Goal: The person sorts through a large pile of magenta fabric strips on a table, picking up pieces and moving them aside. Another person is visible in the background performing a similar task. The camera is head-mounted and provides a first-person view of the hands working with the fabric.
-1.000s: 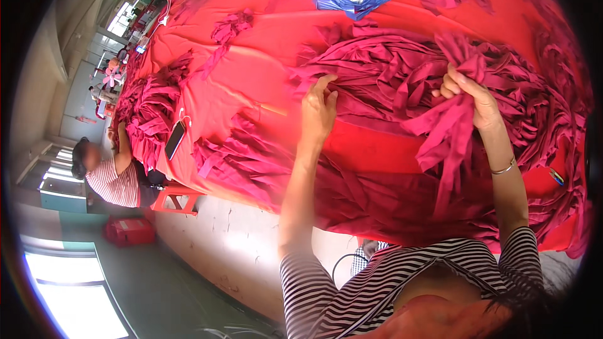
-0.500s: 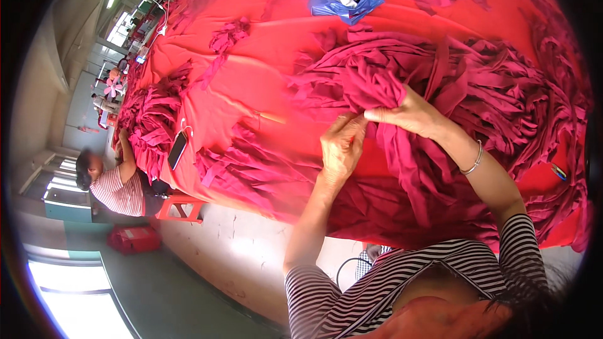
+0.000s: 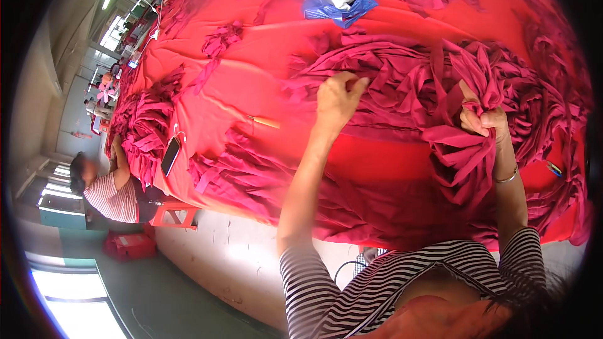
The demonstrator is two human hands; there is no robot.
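Note:
My right hand point(image 3: 487, 120) is closed round a bunch of dark red fabric strips point(image 3: 465, 172). The strips fan out above the fist and hang below it. Over the left part of a heap of similar strips point(image 3: 392, 63), my left hand point(image 3: 337, 99) is raised, its fingers curled toward the thumb. Whether a strip end sits in that pinch I cannot make out. Both hands are well apart, above a table spread with bright red cloth point(image 3: 276, 56).
A blue plastic bag point(image 3: 347, 16) with white material lies at the far side. Left of my left hand are a slim orange-handled tool point(image 3: 267, 122) and a phone point(image 3: 170, 155). More strips point(image 3: 232, 166) lie nearby. Another person point(image 3: 113, 191) sits at the table's left end.
My right hand has moved right with the bunch of strips. My left hand has parted from it and moved up and slightly left. The orange-handled tool shows more plainly.

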